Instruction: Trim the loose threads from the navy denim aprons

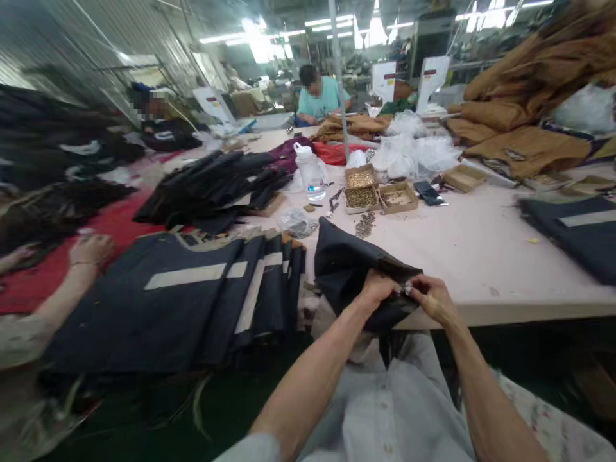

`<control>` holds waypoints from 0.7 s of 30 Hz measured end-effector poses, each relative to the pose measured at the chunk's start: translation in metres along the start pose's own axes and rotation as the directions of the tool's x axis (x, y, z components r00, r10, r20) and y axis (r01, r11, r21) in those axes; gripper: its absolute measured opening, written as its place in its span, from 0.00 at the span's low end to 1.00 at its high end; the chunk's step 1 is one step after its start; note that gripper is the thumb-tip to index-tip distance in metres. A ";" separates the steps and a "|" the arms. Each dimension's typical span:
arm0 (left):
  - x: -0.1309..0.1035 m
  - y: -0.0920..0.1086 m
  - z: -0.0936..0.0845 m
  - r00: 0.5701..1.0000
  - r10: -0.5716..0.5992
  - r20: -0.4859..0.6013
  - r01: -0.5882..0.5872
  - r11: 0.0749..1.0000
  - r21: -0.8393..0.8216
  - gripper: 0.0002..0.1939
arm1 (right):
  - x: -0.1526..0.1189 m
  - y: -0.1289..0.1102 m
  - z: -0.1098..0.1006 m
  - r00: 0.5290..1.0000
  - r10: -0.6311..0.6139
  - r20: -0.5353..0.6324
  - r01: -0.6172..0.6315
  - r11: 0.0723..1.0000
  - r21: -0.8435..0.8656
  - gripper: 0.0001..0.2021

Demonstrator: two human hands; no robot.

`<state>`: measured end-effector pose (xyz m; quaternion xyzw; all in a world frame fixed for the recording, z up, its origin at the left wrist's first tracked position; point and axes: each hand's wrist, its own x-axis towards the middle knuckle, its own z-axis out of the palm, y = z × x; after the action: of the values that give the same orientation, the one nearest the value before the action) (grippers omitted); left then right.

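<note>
A dark navy cloth piece (344, 263) is bunched up at the table's front edge, partly hanging over it. My left hand (379, 287) is closed on its folded edge. Close beside it, my right hand (433, 296) pinches at the same edge, with something small and pale at the fingertips that is too small to name. The two hands almost touch. Behind the cloth lie a loose heap of small metal pieces (365, 225) and open boxes of small brass-coloured parts (362, 197).
Stacked navy cloth pieces with pale strips (192, 256) lie to the left. A co-worker's hand (91, 249) rests near a red cloth (120, 215). A water bottle (310, 172) and a metal pole (339, 77) stand beyond. Another folded navy piece (572, 231) lies right.
</note>
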<state>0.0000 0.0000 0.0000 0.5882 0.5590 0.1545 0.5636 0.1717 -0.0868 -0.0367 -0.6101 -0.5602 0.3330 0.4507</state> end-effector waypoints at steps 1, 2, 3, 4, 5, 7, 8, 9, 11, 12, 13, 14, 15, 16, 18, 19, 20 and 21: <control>-0.001 0.001 0.000 1.000 0.000 0.029 0.001 1.000 -0.019 0.07 | 0.000 0.001 0.000 1.000 0.000 -0.002 0.000 1.000 0.005 0.10; -0.001 0.002 -0.001 0.999 0.004 0.051 -0.002 1.000 -0.030 0.07 | 0.000 0.003 0.001 1.000 0.002 -0.004 -0.001 1.000 0.010 0.10; -0.002 0.003 -0.001 0.998 0.011 0.067 -0.009 0.999 -0.034 0.06 | 0.000 0.004 0.001 1.000 0.003 -0.006 -0.003 1.000 0.015 0.10; -0.001 0.003 -0.001 0.997 0.022 0.077 -0.019 0.999 -0.030 0.06 | 0.000 0.005 0.001 1.000 0.006 -0.008 -0.006 1.000 0.020 0.11; 0.000 0.003 -0.001 0.996 0.033 0.084 -0.032 0.999 -0.022 0.06 | 0.000 0.005 0.002 1.000 0.011 -0.009 -0.010 1.000 0.025 0.11; 0.002 0.000 0.001 0.995 0.072 0.070 -0.075 0.997 0.031 0.06 | 0.000 0.006 0.003 1.000 0.019 -0.013 -0.019 0.999 0.034 0.11; 0.003 -0.003 0.002 0.993 0.108 0.056 -0.112 0.991 0.068 0.05 | 0.000 0.006 0.004 1.000 0.023 -0.016 -0.022 0.999 0.039 0.11; 0.005 -0.005 0.003 0.987 0.152 0.048 -0.156 0.982 0.106 0.04 | 0.000 0.006 0.004 0.999 0.025 -0.020 -0.024 0.999 0.044 0.11; 0.005 -0.010 0.005 0.971 0.233 0.053 -0.238 0.958 0.157 0.03 | 0.001 0.006 0.006 0.999 0.031 -0.028 -0.029 0.998 0.060 0.11; 0.005 -0.011 0.006 0.966 0.253 0.056 -0.259 0.951 0.171 0.03 | 0.001 0.007 0.006 0.999 0.036 -0.032 -0.034 0.997 0.071 0.12; 0.004 -0.011 0.007 0.966 0.253 0.052 -0.258 0.948 0.186 0.03 | 0.001 0.007 0.007 0.999 0.041 -0.034 -0.038 0.996 0.081 0.12; 0.003 -0.010 0.007 0.972 0.234 0.038 -0.237 0.949 0.207 0.03 | 0.000 0.007 0.007 0.998 0.045 -0.035 -0.042 0.995 0.089 0.13; 0.001 -0.008 0.007 0.979 0.205 0.014 -0.203 0.951 0.234 0.03 | 0.000 0.007 0.007 0.998 0.048 -0.037 -0.044 0.995 0.093 0.13; -0.001 -0.006 0.007 0.984 0.177 -0.023 -0.165 0.950 0.267 0.03 | -0.001 0.007 0.007 0.998 0.049 -0.038 -0.046 0.995 0.094 0.13; -0.005 0.000 0.006 0.982 0.142 -0.125 -0.092 0.935 0.343 0.04 | -0.003 0.009 0.006 0.997 0.052 -0.056 -0.047 0.995 0.085 0.13; -0.007 0.003 0.006 0.976 0.136 -0.171 -0.064 0.925 0.374 0.05 | -0.004 0.010 0.005 0.996 0.054 -0.074 -0.048 0.996 0.078 0.13; -0.008 0.005 0.005 0.970 0.134 -0.205 -0.044 0.918 0.393 0.05 | -0.005 0.011 0.003 0.995 0.055 -0.088 -0.049 0.996 0.069 0.13; -0.010 0.007 0.004 0.967 0.131 -0.220 -0.033 0.915 0.402 0.06 | -0.006 0.012 0.002 0.994 0.056 -0.098 -0.050 0.997 0.060 0.13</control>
<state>0.0032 -0.0080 0.0089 0.6896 0.6177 0.1328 0.3538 0.1738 -0.0917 -0.0487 -0.6274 -0.5107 0.3299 0.4865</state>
